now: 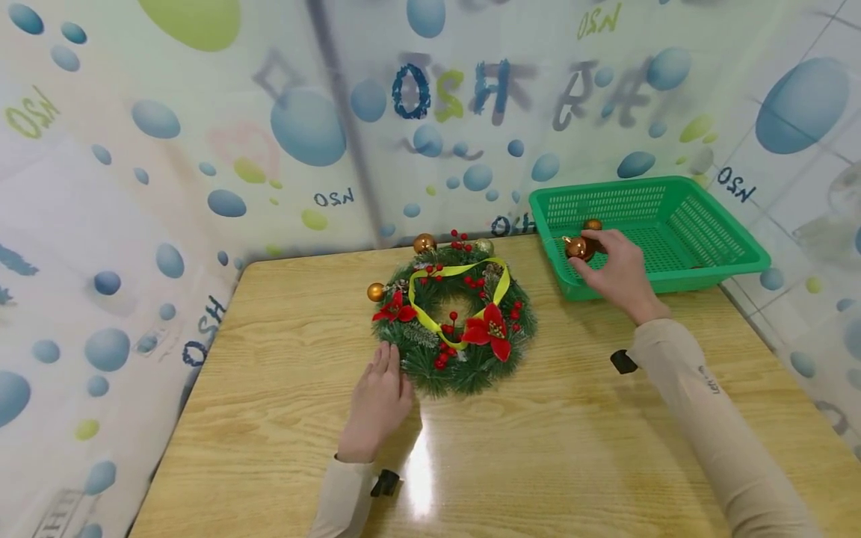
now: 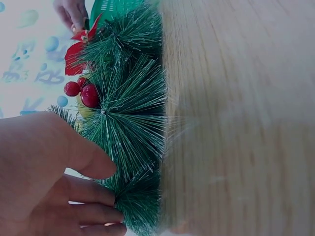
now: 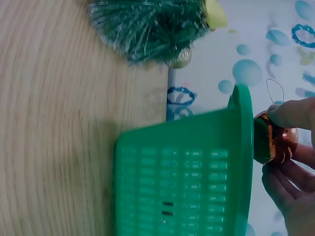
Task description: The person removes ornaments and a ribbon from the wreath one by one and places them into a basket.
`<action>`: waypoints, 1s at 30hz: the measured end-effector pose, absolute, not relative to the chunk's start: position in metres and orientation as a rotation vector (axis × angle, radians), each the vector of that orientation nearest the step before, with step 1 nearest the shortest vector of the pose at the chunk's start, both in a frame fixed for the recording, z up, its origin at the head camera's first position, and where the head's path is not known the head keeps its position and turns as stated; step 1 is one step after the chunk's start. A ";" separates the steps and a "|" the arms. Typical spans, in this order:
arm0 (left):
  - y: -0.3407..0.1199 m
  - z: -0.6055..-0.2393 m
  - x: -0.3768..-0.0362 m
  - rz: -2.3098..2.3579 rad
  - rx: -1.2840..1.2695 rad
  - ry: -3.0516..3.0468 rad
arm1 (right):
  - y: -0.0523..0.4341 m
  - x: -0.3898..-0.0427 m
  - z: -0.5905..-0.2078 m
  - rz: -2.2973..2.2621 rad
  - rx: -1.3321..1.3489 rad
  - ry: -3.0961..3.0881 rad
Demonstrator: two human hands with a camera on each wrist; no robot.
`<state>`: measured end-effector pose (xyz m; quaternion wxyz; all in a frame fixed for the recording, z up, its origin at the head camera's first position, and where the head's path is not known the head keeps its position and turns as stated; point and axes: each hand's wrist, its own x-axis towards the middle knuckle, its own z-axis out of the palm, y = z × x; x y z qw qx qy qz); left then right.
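Observation:
A green artificial Christmas wreath (image 1: 430,373) lies on the table, dressed with red poinsettias (image 1: 489,332), red berries, a yellow ribbon (image 1: 501,280) and a few baubles (image 1: 424,243). My left hand (image 1: 378,400) touches its lower left edge with fingers extended; in the left wrist view the fingertips meet the green needles (image 2: 123,113). Over the near left rim of the green basket (image 1: 713,280), my right hand (image 1: 622,275) pinches a shiny copper bauble (image 1: 577,248) between thumb and fingers. Its thin hanging loop (image 3: 275,89) sticks up in the right wrist view.
Another copper bauble (image 1: 593,225) lies inside the basket, which stands at the table's back right. The wooden table (image 1: 289,373) meets a patterned sheet (image 1: 269,194) hanging behind and at the sides.

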<state>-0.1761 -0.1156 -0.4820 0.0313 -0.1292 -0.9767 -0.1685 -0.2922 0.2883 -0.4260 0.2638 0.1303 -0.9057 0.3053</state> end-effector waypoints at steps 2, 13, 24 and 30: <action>-0.117 -0.482 -0.176 -0.531 -0.389 -3.016 | 0.292 -0.293 -0.424 0.827 0.339 -2.452; -0.117 -0.481 -0.175 -0.539 -0.394 -3.014 | 0.323 -0.298 -0.418 0.807 0.262 -2.568; -0.115 -0.482 -0.175 -0.534 -0.399 -3.012 | 0.358 -0.305 -0.415 0.767 0.171 -2.659; -0.115 -0.481 -0.175 -0.529 -0.396 -3.009 | 0.370 -0.307 -0.416 0.732 0.150 -2.704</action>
